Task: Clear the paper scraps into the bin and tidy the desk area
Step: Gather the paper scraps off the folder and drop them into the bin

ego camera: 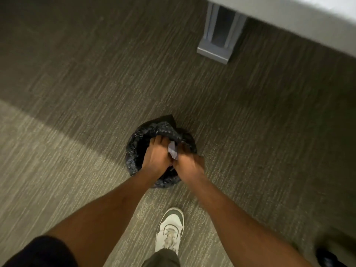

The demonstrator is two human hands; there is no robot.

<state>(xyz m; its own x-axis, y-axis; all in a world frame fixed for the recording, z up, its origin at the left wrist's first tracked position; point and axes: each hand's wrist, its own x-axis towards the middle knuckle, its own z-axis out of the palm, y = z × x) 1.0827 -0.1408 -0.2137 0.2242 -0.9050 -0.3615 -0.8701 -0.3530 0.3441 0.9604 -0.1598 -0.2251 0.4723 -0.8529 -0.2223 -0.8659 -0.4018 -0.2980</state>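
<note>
Black-lined bin [134, 149] on carpet, left hand [155, 158] and right hand [189, 163] fingers grasping paper scraps [172, 150] over its mouth

No words, labels, brand marks, numbers or signs can be read anywhere in this view. The white shoe [170, 231] below the bin [134, 149] shows a dark panel at its toe and pale laces, but no logo or lettering can be made out on it. The black liner in the bin carries no readable print, and the crumpled paper [172, 150] above the bin shows no legible writing.
</note>
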